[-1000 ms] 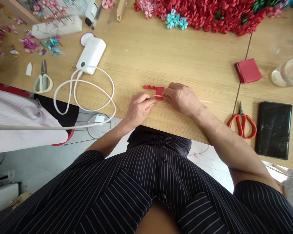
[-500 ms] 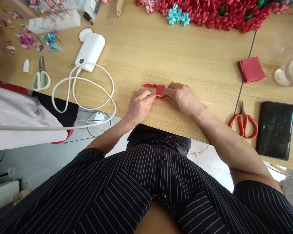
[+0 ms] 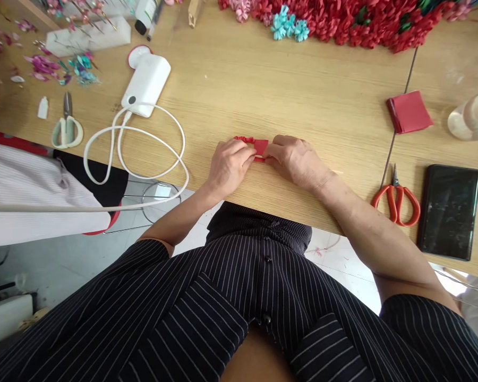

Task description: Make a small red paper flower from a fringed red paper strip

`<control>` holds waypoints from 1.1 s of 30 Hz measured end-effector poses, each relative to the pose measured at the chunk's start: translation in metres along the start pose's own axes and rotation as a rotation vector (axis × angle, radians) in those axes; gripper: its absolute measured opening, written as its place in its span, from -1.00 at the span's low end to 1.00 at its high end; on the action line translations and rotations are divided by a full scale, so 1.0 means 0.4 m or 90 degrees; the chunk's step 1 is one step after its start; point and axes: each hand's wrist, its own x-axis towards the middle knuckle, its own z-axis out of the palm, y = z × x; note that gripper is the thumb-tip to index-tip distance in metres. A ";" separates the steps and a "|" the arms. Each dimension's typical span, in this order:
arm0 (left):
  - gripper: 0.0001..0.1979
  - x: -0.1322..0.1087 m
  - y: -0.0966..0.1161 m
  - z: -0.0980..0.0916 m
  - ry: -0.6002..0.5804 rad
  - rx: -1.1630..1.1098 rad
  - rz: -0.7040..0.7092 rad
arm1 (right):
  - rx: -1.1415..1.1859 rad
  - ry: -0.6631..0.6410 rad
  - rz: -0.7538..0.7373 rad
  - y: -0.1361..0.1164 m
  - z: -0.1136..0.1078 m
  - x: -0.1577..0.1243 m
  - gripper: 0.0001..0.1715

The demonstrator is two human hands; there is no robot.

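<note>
A small red square of paper or cloth lies on the table in front of me, its near edge turned up around a thin pale stick. From the left, my left hand pinches the stick and the edge of the square. My right hand does the same at the right end, its fingertips covering that corner. A pale tip past my right wrist looks like the same stick. Just beyond my left fingers is a crinkled red strip, partly hidden by them.
Orange-handled scissors, a black tablet-like device, a stack of red squares and a clear container are on the right. A white device with a looped cable, white-handled scissors and a person's sleeve are on the left.
My left hand has shifted slightly forward and now covers more of the crinkled strip. The right hand stays nearly still, and the stick remains between both hands.
</note>
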 end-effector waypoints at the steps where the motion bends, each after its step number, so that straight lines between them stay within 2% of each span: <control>1: -0.83 0.000 0.001 -0.001 0.002 0.002 0.001 | 0.003 -0.001 -0.002 0.000 -0.001 0.000 -0.65; 9: -0.80 -0.002 0.006 0.002 0.025 0.007 -0.002 | 0.005 -0.009 -0.003 0.001 -0.002 0.001 -0.69; 17: -0.75 -0.006 -0.002 0.006 0.005 0.033 0.024 | 0.010 0.001 -0.002 0.006 0.009 0.003 -0.69; 23: -0.79 -0.004 -0.002 0.004 0.033 0.027 0.039 | 0.023 -0.026 0.010 0.013 -0.013 0.007 -0.66; 27: -0.80 -0.001 -0.004 0.001 0.026 -0.006 0.034 | 0.000 0.002 0.031 0.016 -0.011 0.028 -0.61; 33: -0.80 -0.003 -0.010 -0.002 0.016 -0.047 0.033 | -0.003 0.063 0.002 0.022 0.027 0.045 -0.58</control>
